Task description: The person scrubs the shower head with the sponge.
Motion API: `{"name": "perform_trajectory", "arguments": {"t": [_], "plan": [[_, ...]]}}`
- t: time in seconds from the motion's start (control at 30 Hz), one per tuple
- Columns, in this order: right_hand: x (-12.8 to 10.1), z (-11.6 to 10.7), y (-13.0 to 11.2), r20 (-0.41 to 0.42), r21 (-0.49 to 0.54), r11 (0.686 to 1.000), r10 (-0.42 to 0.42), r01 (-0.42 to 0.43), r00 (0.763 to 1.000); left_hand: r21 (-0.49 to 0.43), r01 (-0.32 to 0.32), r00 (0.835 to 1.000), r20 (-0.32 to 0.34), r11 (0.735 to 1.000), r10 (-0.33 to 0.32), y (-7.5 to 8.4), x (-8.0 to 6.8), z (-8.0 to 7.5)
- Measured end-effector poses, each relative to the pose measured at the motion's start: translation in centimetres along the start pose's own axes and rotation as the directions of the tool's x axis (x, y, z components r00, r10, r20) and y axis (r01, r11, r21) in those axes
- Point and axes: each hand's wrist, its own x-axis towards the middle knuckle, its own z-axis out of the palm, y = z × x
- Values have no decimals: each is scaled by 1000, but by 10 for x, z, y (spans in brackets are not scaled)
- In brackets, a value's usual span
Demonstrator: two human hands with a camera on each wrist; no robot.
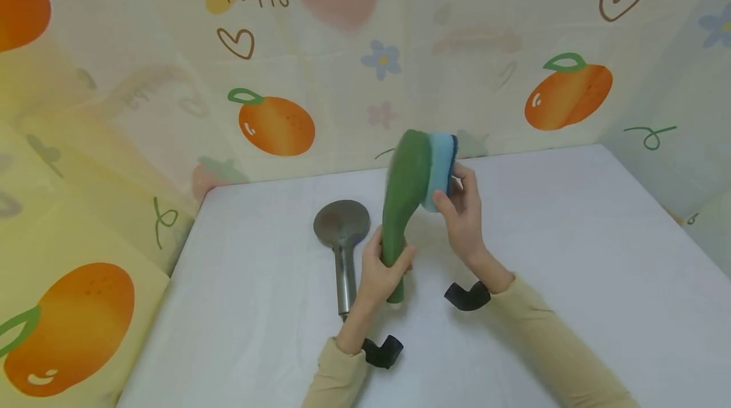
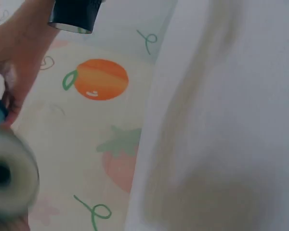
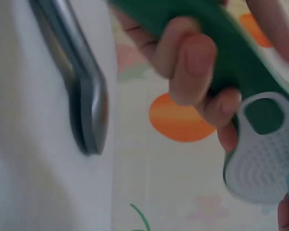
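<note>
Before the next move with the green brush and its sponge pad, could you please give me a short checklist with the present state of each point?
1. Left hand grips the green brush handle: ok.
2. Right hand pinches the blue sponge pad at the brush head: ok.
3. Pad fully seated on the head: cannot tell, the head is blurred.
4. Brush lifted off the white table: ok.
5. Metal shower head lies flat on the table, apart from the left hand: ok.
</note>
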Motion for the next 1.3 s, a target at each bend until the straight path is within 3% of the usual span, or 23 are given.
{"name": "perform_trajectory", "arguments": {"t": [0.1,0.2,0.33,0.47,0.57,0.73,0.87,1.0,1.13,1.3], "plan": [[-3,6,1,87,-99,983,-143,151,986,9,79,994,69,997,-79,8,0,6],[-7,9,3,153,-238,928,-257,288,954,-10,174,978,121,985,-171,11,-1,10],[-12,9,6,242,-335,868,-298,367,923,-32,237,966,111,971,-232,14,-3,10],[-19,6,10,336,-384,833,-275,398,901,-57,247,966,98,967,-241,12,-3,5],[-17,1,12,363,-404,823,-258,400,896,-82,236,965,134,968,-224,11,-1,2],[-1,-10,16,332,-454,811,-231,370,915,-107,258,954,189,960,-235,12,2,0],[13,-15,18,295,-519,766,-256,380,920,-110,288,943,205,951,-262,11,2,-3],[23,-14,18,226,-572,737,-279,359,933,-110,269,946,219,957,-241,-5,1,-7],[21,-12,14,211,-584,738,-266,340,941,-114,231,954,224,966,-201,-16,-1,-9],[7,-11,5,307,-533,764,-225,363,925,-131,208,958,226,969,-175,-14,1,-10]]}}
